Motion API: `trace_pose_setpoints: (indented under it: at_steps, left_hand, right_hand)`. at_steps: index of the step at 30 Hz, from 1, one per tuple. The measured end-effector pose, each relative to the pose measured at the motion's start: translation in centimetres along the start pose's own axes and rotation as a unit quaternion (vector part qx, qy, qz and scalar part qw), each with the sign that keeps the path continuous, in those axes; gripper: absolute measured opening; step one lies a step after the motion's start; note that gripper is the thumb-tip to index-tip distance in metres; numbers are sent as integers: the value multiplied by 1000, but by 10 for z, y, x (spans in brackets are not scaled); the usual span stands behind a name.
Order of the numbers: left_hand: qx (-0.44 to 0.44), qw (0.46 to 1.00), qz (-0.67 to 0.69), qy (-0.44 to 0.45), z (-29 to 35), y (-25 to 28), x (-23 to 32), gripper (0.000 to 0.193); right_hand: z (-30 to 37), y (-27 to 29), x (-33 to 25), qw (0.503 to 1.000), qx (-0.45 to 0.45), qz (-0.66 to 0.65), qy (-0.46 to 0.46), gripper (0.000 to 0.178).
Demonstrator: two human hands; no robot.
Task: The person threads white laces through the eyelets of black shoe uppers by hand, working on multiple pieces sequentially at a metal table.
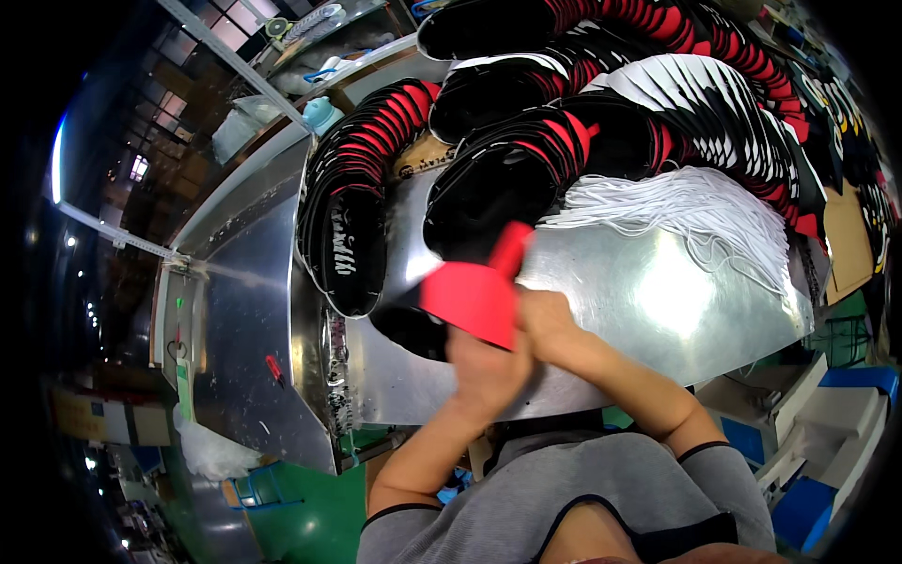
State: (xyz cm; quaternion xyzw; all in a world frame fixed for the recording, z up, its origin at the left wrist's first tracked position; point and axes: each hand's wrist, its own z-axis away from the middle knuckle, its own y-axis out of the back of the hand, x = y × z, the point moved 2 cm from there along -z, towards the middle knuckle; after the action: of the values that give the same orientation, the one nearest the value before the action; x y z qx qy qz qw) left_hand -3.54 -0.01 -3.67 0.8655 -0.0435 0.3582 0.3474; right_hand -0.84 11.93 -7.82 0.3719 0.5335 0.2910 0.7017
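Observation:
A red and black shoe upper [467, 299] is held just above the near edge of the metal table, partly smeared by motion. My left hand [489, 370] grips its near side, with the fingers largely hidden by the red part. Against its right side is my right hand [548, 324], closed, its fingertips out of sight and blurred. Just beyond the held piece, a nested row of black and red uppers [489, 199] curves away. Another such row [346, 221] lies to the left, along the table's raised metal edge.
White laces [681, 211] are heaped on the metal table [592, 263] at the right. More rows of uppers, some with white parts [691, 89], fill the far side. A small red tool [273, 369] lies on the lower metal surface at left. Blue and white equipment [808, 451] stands at right.

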Motion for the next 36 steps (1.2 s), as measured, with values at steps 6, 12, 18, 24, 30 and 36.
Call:
trace_pose_setpoints:
  at_steps: [6, 12, 18, 24, 30, 36]
  left_hand:
    - [-49, 905, -414, 88, -56, 47, -146, 35]
    - [-8, 880, -442, 172, -170, 86, -327, 74]
    - [14, 887, -457, 66, -151, 58, -310, 77]
    - [33, 988, -137, 62, -84, 14, -177, 37]
    - [127, 969, 4, 211, -65, 28, -166, 21]
    - [252, 962, -13, -101, -12, 70, -22, 27]
  right_hand:
    - [22, 28, 104, 948, 296, -95, -65, 20]
    - [28, 40, 118, 946, 322, -13, -12, 23]
    - [-21, 64, 148, 924, 376, 71, 1, 22]
    - [-24, 42, 172, 951, 301, 71, -14, 9]
    - [-8, 47, 144, 943, 316, 97, 33, 10]
    - [-7, 46, 171, 933, 347, 93, 25, 9]
